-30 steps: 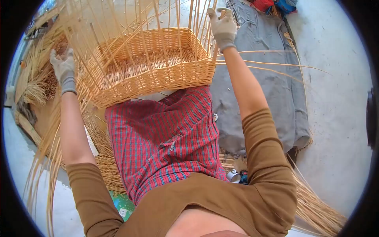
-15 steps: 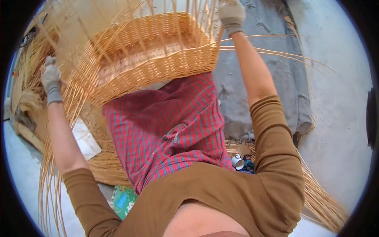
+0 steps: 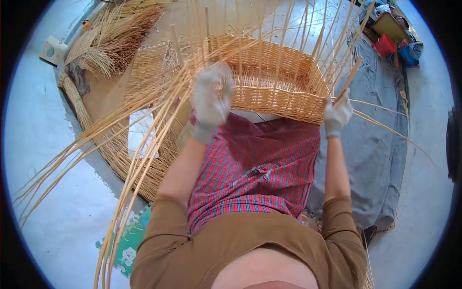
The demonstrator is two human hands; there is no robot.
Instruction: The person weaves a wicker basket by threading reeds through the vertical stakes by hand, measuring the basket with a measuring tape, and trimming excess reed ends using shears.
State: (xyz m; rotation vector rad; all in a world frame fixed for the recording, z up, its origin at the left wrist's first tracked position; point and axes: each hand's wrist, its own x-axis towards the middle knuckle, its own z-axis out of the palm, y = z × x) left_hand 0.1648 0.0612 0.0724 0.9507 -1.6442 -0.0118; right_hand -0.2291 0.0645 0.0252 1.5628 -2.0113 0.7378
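A rectangular wicker basket (image 3: 276, 102) with tall upright stakes sits beyond my knees, over a red checked cloth (image 3: 260, 164). My right hand (image 3: 338, 115), in a pale work glove, is closed at the basket's near right corner around a thick wooden stick (image 3: 350, 79) that sticks up from the fist. At the near left end, my gloved left hand (image 3: 211, 96) is smeared by motion, in front of the basket wall. Its fingers cannot be made out. Long loose willow rods (image 3: 139, 159) fan out from that left end toward the lower left.
Bundles of thin rods (image 3: 115, 43) lie at the upper left. A white sheet (image 3: 140, 132) rests on the straw-coloured matting. Grey cloth (image 3: 370, 144) covers the right side, with a red container (image 3: 385, 46) beyond. A green foam mat (image 3: 127, 245) is at lower left.
My left hand has moved right, from the loose rods to the basket's near left end. The right hand is lower in view, at the corner stick. The whole view has shifted.
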